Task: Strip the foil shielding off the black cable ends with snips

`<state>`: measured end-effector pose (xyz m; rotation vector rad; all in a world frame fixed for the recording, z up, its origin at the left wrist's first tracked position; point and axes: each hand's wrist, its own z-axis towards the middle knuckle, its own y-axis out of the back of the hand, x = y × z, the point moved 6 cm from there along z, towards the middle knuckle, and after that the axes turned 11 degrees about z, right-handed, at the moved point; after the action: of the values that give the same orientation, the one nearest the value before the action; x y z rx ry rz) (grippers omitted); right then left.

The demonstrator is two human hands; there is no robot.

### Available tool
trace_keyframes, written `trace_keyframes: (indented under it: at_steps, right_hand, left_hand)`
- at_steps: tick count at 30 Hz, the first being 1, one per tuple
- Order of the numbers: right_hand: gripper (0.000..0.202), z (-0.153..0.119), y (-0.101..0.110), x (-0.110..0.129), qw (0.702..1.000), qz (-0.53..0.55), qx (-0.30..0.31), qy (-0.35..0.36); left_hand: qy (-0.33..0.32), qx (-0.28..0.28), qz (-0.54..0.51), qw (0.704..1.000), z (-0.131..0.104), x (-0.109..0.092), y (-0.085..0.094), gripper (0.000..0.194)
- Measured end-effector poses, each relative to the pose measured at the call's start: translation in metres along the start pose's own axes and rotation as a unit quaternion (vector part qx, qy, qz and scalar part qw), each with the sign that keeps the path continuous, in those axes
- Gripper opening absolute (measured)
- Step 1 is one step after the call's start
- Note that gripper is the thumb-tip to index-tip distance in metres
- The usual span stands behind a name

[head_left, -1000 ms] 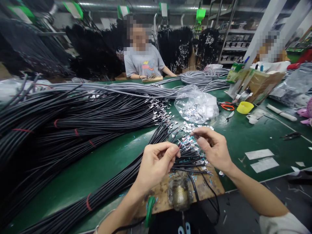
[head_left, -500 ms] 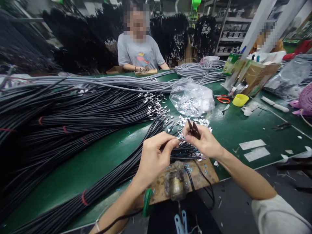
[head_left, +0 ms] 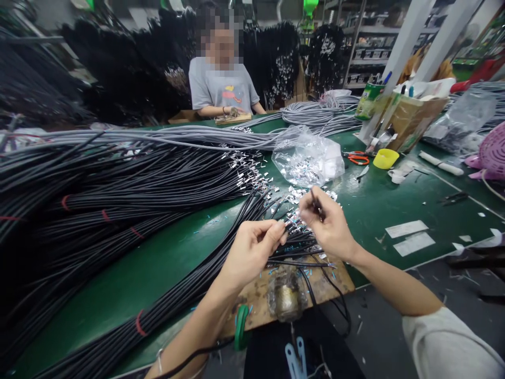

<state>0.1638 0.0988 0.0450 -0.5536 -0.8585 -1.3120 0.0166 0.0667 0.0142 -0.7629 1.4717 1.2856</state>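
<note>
My left hand (head_left: 254,250) is closed, thumb and forefinger pinching the stripped end of a black cable (head_left: 284,225). Fine coloured wires show at its fingertips. To the right and slightly higher, my right hand (head_left: 329,223) is curled around a small dark two-armed tool (head_left: 315,201); the fingers hide most of it, so its exact kind is unclear. A gap separates the two hands. Below them, a bundle of black cables (head_left: 205,273) with a red tie (head_left: 139,323) runs to the lower left, its stripped ends under my hands.
A wooden board (head_left: 256,302) carries a wrapped metal device (head_left: 286,296) and a green ring (head_left: 240,327). More black cables (head_left: 165,184) lie left. Beyond are a clear plastic bag (head_left: 310,155), orange-handled scissors (head_left: 358,157), yellow tape (head_left: 385,158) and a person (head_left: 223,95) seated opposite.
My right hand has moved up and away from the left fingertips, turning so that the dark tool's arms are less visible. My left hand keeps its pinch, almost in place.
</note>
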Motion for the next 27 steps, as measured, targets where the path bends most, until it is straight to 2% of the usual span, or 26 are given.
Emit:
trace_keyframes:
  at_steps: [2,3,4,7,8,10,12,15,19,20,21,22,24,27]
  right_hand:
    - [0.014,0.002,0.013,-0.01,0.994,0.064,-0.081,-0.047]
    - [0.015,0.003,0.016,-0.012,0.99,0.084,-0.095,-0.06]
    - [0.015,0.003,0.015,-0.01,0.991,0.087,-0.079,-0.058]
    - [0.013,0.002,-0.001,0.004,0.997,0.058,0.046,-0.027]
    - [0.011,0.001,-0.005,0.009,0.996,0.054,0.07,-0.019]
    - [0.009,-0.001,-0.008,0.014,0.995,0.053,0.084,-0.009]
    - [0.007,-0.002,-0.008,0.016,0.996,0.046,0.074,0.006]
    - [0.012,-0.002,-0.011,0.009,0.994,0.079,0.08,-0.002]
    - [0.025,-0.008,-0.031,-0.003,0.948,0.24,0.191,-0.087]
    - [0.024,-0.008,-0.032,-0.004,0.946,0.235,0.208,-0.086]
    - [0.02,-0.007,-0.029,-0.005,0.956,0.2,0.203,-0.076]
    - [0.015,-0.003,-0.022,-0.008,0.973,0.143,0.173,-0.06]
    - [0.011,0.006,0.005,-0.012,0.998,0.021,0.047,-0.033]
    - [0.006,0.009,0.047,-0.013,0.986,-0.007,-0.169,-0.01]
  left_hand:
    - [-0.001,-0.012,-0.013,1.0,-0.001,0.0,0.002,0.045]
    - [0.0,-0.019,-0.015,1.0,-0.001,0.0,0.003,0.044]
    - [0.001,-0.03,-0.013,0.999,-0.001,-0.001,0.005,0.044]
    - [-0.001,-0.058,0.005,0.998,-0.002,-0.003,0.008,0.044]
    - [-0.004,-0.063,0.013,0.998,-0.003,-0.004,0.009,0.044]
    - [-0.007,-0.064,0.032,0.997,-0.004,-0.006,0.008,0.044]
    - [-0.007,-0.062,0.054,0.997,-0.005,-0.007,0.007,0.044]
    - [-0.015,-0.079,0.095,0.992,-0.005,-0.009,0.01,0.042]
    - [-0.075,-0.072,0.115,0.988,-0.002,-0.019,0.013,0.033]
    - [-0.086,-0.072,0.115,0.987,-0.002,-0.021,0.013,0.03]
    - [-0.09,-0.079,0.115,0.986,-0.002,-0.021,0.013,0.026]
    - [-0.09,-0.089,0.116,0.985,-0.002,-0.021,0.014,0.022]
    - [-0.088,-0.122,0.116,0.982,-0.005,-0.02,0.015,0.015]
    - [-0.109,-0.188,0.105,0.97,-0.011,-0.02,0.018,0.012]
